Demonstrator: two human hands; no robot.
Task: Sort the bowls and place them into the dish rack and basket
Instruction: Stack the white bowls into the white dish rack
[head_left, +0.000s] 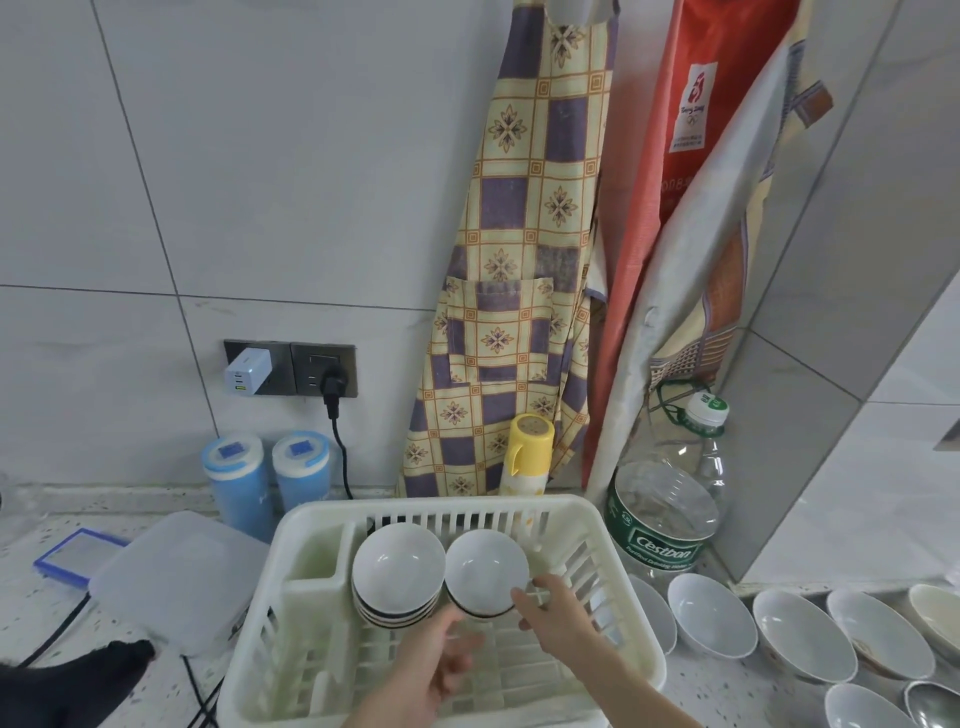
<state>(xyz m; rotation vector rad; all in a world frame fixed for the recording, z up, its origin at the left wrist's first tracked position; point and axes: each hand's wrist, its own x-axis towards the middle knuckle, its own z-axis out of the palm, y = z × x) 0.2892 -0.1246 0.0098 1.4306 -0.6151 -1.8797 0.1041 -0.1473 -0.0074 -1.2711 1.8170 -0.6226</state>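
Bowl seating in the dish rack: slip and chip hazard.

Your left hand (441, 654) and right hand (553, 605) each keep a narrow grip on the rim of the bowl (485, 571), inside the dish rack (597, 514) just beside the stacked bowls (397, 571). The bowl stands tilted on edge, mouth facing you, with no long axis. Releasing early may let it roll or knock the stack.

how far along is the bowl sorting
Done: a stack of white bowls stands in the white plastic dish rack. In hand: both hands, left and right, set another white bowl beside it. Left: several white bowls on the counter.
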